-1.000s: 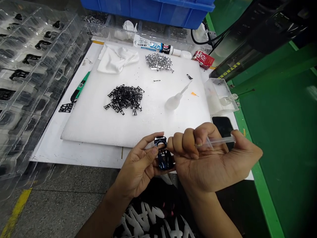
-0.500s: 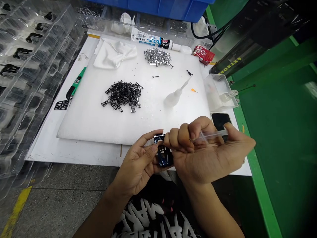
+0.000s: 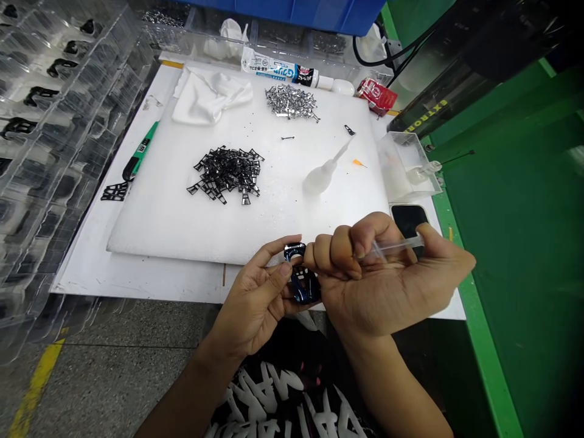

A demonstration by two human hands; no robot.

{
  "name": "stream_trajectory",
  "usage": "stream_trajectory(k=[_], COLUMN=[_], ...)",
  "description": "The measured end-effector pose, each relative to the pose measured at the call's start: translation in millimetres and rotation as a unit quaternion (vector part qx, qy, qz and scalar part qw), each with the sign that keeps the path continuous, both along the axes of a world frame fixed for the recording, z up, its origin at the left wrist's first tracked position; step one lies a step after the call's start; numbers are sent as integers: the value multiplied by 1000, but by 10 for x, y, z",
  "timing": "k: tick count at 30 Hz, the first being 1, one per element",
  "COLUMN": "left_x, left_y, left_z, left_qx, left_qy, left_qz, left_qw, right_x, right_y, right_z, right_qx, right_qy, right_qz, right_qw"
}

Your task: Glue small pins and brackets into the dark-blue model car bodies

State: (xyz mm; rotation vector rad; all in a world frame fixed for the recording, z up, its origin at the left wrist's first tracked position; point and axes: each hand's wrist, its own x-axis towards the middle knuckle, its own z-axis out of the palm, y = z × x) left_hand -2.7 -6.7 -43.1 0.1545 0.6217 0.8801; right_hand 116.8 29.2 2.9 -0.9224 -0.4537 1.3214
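Observation:
Between the thumb and fingers of my left hand (image 3: 260,295) is a shiny dark-blue toy car body (image 3: 305,287) with window openings. My right hand (image 3: 383,283) is closed around a clear plastic syringe (image 3: 396,246), its thumb on the plunger end. The syringe's front end is hidden behind my curled fingers, which are right beside the car body. Beyond my hands, on a white foam board (image 3: 177,228), lie a heap of small black frame parts (image 3: 228,173), a heap of small shiny silver parts (image 3: 292,102) and a translucent squeeze bulb (image 3: 319,177).
A green cutter knife (image 3: 141,149) lies left of the board. Clear trays (image 3: 68,152) stack at the far left. A glue tube (image 3: 278,68), a white cloth (image 3: 212,97) and a red packet (image 3: 376,95) are at the back. A clear box (image 3: 401,176) and phone (image 3: 409,218) are on the right.
The view has shifted slightly. Both hands keep nearly the same pose, with the car body and the syringe still in them.

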Motion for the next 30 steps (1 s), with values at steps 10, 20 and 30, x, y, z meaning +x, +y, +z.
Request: stream_trajectory(k=[10,20,30], left_x=[14,10,18], left_y=[25,15,20], left_z=[8,24,20], left_qx=[-1,0,9], left_qy=[4,4,-5], left_qz=[1,4,8], left_qw=[1000,1000,1000], right_x=[30,13,53], right_y=[-18,-11,-67], right_z=[-28,7,-77], right_qx=[34,28,90], right_qy=[9,6,-31], right_qz=[-10,-26,-27], right_qw=[999,999,995])
